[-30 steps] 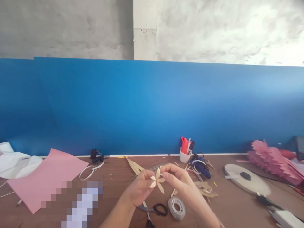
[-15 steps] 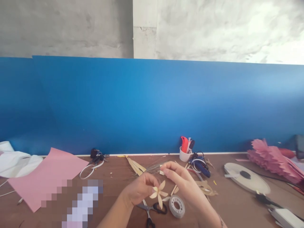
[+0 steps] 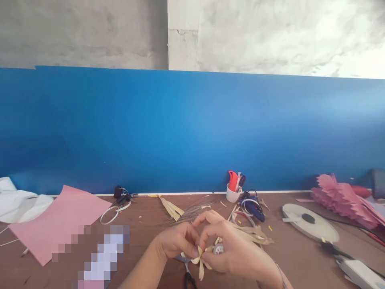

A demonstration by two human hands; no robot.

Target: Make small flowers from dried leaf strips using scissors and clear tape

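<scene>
Flower (image 3: 201,273) partly hid. by fingertips of L hand (image 3: 178,241) & R hand (image 3: 230,251); grip too small to tell. Tape roll (image 3: 218,249) mostly hid. behind R fingers. Scissors (image 3: 187,261), below L fingers, part hid. by flower & R hand, cut off at btm edge. Far L of fingers: pixelated patch (image 3: 105,257), unreadable; white heap (image 3: 25,206) cut by L edge. Far R: pink pleated paper (image 3: 343,200) cut by R edge.
</scene>
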